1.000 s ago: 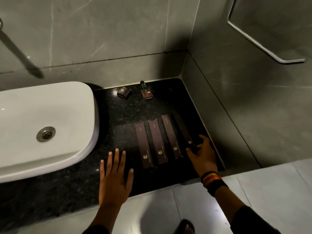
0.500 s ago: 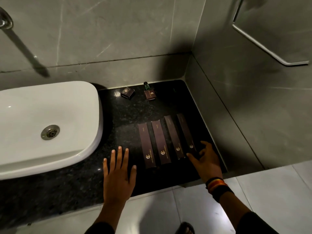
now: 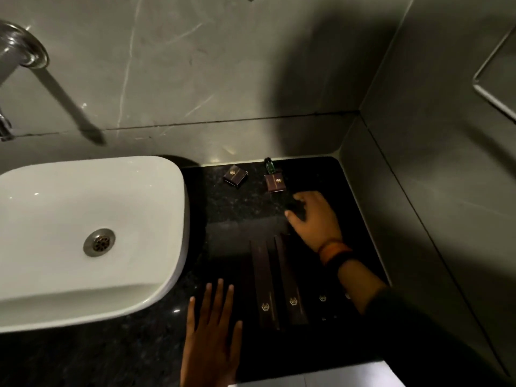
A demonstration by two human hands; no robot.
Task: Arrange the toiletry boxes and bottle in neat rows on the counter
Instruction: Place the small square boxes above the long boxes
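Only small gold emblems mark the long boxes [image 3: 264, 286]; no lettering is legible.

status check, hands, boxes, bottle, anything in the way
Left hand flat on counter, empty. Right hand open, empty, reaching toward back. Long boxes lined up at front; two small boxes and bottle at back. Nothing blocking.

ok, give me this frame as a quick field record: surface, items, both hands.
surface: black stone counter, white basin at left
long boxes: row lying flat near the front edge; two clear, the rest shadowed under the right forearm
small boxes: two at the back, left one skewed, right one
bottle: small green bottle upright behind the right small box
left hand: flat, fingers spread, holding nothing
right hand: over the counter below the right small box, holding nothing visible
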